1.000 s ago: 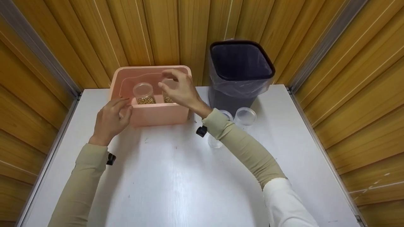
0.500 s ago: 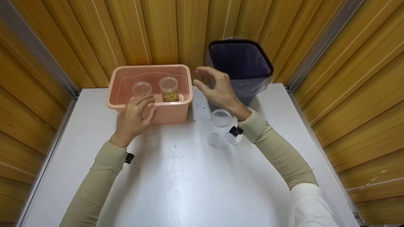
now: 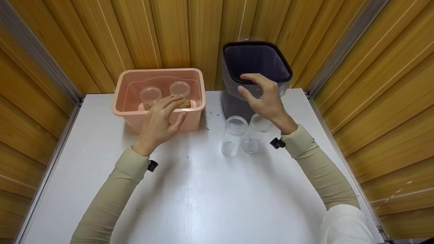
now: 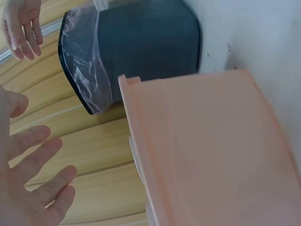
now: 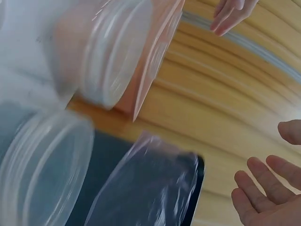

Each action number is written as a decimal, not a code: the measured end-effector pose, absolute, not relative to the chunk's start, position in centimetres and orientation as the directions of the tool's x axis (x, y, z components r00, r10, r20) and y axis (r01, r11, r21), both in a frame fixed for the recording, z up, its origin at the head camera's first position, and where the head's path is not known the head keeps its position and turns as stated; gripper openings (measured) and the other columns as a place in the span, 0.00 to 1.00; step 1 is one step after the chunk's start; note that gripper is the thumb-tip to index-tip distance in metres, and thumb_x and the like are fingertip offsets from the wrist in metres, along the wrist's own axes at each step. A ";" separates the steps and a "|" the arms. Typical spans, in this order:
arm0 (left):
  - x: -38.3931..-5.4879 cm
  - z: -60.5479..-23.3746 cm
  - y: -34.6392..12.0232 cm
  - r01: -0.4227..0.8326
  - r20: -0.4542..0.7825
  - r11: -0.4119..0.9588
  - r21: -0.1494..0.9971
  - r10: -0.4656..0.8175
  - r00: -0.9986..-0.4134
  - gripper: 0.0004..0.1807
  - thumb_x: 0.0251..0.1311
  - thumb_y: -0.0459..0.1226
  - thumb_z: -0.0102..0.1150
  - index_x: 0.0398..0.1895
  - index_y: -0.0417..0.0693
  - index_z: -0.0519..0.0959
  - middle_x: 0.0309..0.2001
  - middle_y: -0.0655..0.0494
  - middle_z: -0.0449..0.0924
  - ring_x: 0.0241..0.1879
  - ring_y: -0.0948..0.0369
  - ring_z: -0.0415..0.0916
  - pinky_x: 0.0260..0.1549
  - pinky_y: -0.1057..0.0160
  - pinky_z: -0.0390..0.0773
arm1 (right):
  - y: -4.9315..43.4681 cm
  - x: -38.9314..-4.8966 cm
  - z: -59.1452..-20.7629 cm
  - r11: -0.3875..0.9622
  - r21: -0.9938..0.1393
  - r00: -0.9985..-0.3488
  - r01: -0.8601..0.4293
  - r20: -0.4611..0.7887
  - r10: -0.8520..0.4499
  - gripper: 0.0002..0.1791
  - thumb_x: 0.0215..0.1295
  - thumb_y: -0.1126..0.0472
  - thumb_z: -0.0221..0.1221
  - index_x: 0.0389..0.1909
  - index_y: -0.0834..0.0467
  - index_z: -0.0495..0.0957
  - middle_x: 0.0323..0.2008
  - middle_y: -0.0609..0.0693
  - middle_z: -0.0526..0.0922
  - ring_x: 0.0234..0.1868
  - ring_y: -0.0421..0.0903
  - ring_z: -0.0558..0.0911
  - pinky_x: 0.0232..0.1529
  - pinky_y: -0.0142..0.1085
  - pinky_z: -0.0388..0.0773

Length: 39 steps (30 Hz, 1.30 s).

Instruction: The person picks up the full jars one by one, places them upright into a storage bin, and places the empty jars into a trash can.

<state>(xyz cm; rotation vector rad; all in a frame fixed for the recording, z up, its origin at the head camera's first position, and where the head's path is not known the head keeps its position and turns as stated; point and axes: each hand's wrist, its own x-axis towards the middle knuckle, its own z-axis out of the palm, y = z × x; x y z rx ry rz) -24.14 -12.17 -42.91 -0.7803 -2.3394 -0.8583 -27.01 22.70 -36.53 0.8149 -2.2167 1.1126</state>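
Since a second ago the right hand (image 3: 266, 98) has swung away from the pink tub (image 3: 159, 118) toward the table's right edge and now hovers in front of the black bin (image 3: 237, 105), above two empty clear jars (image 3: 234, 135). Its thumb and fingers are loosely curved and spread, and they hold nothing. The left hand (image 3: 161, 120) has slid along the tub's near wall from its left corner to the middle; its fingers are straight and fanned, with the tips reaching over the near rim, and it grips nothing.

Just beyond those fingertips, inside the tub, two clear lidded jars of beans (image 3: 179, 93) stand upright side by side. The tub sits against the table's far edge, left of centre. The bin, lined with a clear plastic bag (image 3: 234, 89), stands at the far edge toward the right corner, near the tub but apart from it. The two empty jars stand just beside each other, close before the bin; whether they touch I cannot tell. A white table (image 3: 203, 196) carries everything, and wooden slat walls (image 3: 176, 34) close it in on three sides.
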 end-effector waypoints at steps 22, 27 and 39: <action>-24.3 -44.4 -4.3 0.724 0.586 0.457 0.518 0.426 -0.689 0.22 0.76 0.42 0.61 0.65 0.37 0.82 0.66 0.43 0.82 0.68 0.50 0.79 0.72 0.54 0.76 | 34.2 -30.5 -40.2 0.724 -0.369 -0.657 -0.583 0.739 -0.152 0.20 0.72 0.63 0.68 0.60 0.68 0.85 0.60 0.64 0.87 0.58 0.63 0.87 0.59 0.53 0.85; -24.4 -45.3 -2.6 0.727 0.579 0.421 0.543 0.439 -0.687 0.22 0.75 0.41 0.62 0.64 0.36 0.82 0.66 0.42 0.82 0.68 0.49 0.79 0.73 0.55 0.75 | 36.0 -31.2 -40.8 0.772 -0.295 -0.662 -0.563 0.720 -0.207 0.21 0.74 0.62 0.67 0.62 0.69 0.83 0.63 0.66 0.85 0.69 0.65 0.80 0.74 0.55 0.74; -24.7 -47.6 0.3 0.753 0.580 0.393 0.528 0.481 -0.657 0.26 0.74 0.45 0.65 0.65 0.36 0.81 0.66 0.41 0.82 0.67 0.49 0.81 0.70 0.55 0.78 | 36.8 -31.4 -41.0 0.829 -0.192 -0.684 -0.525 0.675 -0.276 0.21 0.79 0.61 0.62 0.66 0.67 0.80 0.68 0.62 0.81 0.74 0.60 0.77 0.74 0.55 0.73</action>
